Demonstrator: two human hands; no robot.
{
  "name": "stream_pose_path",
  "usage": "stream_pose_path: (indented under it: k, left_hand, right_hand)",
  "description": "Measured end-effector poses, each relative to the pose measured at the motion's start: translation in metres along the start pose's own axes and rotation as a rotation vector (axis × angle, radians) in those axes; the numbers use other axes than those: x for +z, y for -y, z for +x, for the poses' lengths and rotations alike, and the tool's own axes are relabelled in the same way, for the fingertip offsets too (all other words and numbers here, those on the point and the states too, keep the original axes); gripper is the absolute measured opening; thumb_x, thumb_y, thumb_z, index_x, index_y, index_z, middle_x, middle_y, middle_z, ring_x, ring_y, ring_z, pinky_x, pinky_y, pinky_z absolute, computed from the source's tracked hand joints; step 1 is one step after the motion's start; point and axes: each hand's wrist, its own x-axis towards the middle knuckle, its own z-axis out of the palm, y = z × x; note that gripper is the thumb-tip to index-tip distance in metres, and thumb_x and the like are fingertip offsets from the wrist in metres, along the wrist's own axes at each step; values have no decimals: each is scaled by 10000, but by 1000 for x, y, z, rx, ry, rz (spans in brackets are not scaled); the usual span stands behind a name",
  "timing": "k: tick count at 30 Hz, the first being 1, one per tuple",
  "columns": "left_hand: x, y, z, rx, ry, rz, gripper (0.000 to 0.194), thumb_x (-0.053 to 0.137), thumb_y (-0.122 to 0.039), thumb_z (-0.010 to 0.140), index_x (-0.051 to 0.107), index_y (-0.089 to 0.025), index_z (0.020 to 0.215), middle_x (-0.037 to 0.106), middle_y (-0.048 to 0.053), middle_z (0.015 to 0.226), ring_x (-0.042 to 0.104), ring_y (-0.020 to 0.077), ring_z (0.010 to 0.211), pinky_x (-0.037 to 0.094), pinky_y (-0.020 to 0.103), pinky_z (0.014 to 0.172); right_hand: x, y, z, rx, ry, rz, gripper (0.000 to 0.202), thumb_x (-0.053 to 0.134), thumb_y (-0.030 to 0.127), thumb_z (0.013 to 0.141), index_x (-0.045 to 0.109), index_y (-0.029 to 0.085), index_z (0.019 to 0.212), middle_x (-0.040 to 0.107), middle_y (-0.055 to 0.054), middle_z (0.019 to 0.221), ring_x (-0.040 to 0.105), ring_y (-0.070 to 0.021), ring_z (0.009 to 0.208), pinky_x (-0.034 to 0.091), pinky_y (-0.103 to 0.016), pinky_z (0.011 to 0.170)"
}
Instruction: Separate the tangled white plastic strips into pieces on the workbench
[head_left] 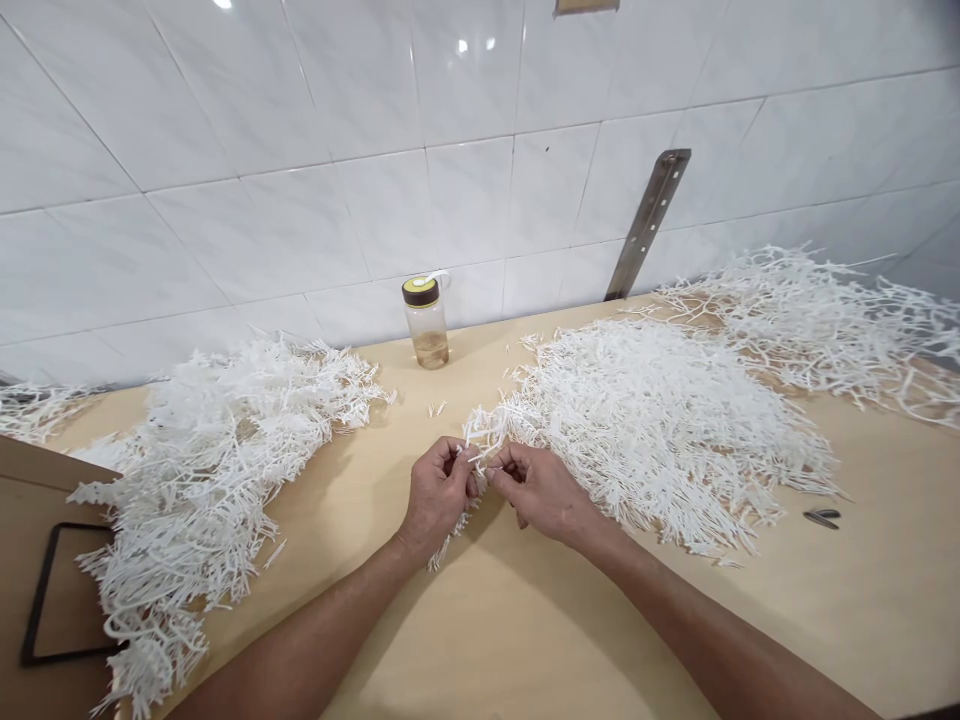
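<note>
White strands [489, 427] sit pinched in the fingers of the left hand [435, 500] and right hand [546, 492], mid-dial; tugging could drag the heap [660, 420] at two o'clock, since ends seem tangled.

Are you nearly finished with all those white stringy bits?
Probably not. The heaped left pile may be done, but I can't be sure. The left hand and right hand pinch a small clump. The big right pile and the tangled strands at far right likely remain.
</note>
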Motion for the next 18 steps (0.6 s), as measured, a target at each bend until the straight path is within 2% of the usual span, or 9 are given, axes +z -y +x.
stream_pose_path:
  k: [5, 13, 18]
  left_hand:
    - [0, -3, 1, -55, -5, -60, 321, 646, -466, 842, 525, -177, 771, 528, -64, 474, 458, 67, 369, 372, 165, 379]
    - [-1, 5, 2, 4, 12, -2, 319, 657, -464, 838, 563, -165, 780, 521, -63, 487, 460, 64, 395, 385, 165, 395]
    - [-2, 3, 2, -30, -1, -6, 326, 664, -476, 826, 568, -168, 781, 519, -63, 477, 447, 62, 387, 370, 163, 388]
  right_hand:
    - [5, -5, -1, -33, -26, 42, 153, 544, 315, 840, 608, 180, 809, 617, 33, 717, 518, -61, 379, 426, -188, 365]
    - [8, -9, 1, -50, -55, 7, 207, 536, 367, 865, 619, 183, 823, 606, 40, 678, 530, -68, 370, 427, -195, 370]
    - [8, -12, 2, -47, -52, 37, 150, 528, 320, 868, 604, 200, 819, 570, 48, 649, 521, -86, 386, 442, -215, 381]
